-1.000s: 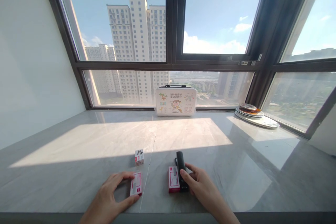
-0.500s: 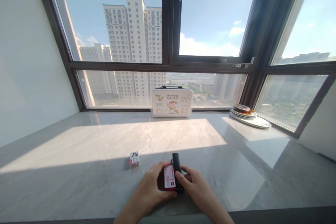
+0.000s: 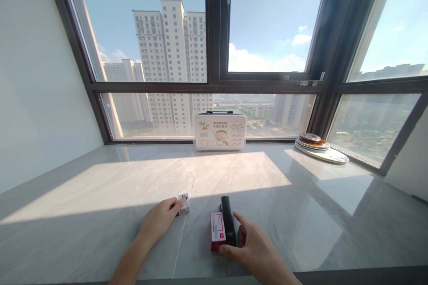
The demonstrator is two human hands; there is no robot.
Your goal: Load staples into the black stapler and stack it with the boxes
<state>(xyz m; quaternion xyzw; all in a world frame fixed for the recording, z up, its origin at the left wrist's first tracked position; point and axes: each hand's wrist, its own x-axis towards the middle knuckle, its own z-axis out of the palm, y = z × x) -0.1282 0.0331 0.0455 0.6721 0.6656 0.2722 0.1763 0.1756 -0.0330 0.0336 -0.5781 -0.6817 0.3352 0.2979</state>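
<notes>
My left hand (image 3: 161, 219) is closed on a small white box (image 3: 184, 205), which rests on the grey marbled counter with the thumb and fingers at its left side and top. In front of me a black stapler (image 3: 228, 222) lies lengthwise. Against its left side sits a white-and-red box (image 3: 217, 228). My right hand (image 3: 254, 246) is beside the stapler with thumb and index finger spread apart. Its thumb tip is at the near end of the box and stapler, and its index finger is near the stapler's right side.
A white carry case (image 3: 220, 132) with cartoon prints stands against the window at the back. Stacked plates (image 3: 323, 154) lie in the right corner. The window frame (image 3: 267, 84) bounds the counter (image 3: 117, 196) behind, and a wall (image 3: 40, 98) rises on the left.
My left hand has let go of the white-and-red box, moved left and taken hold of the small box, which has shifted right. My right hand's grip on the stapler has loosened.
</notes>
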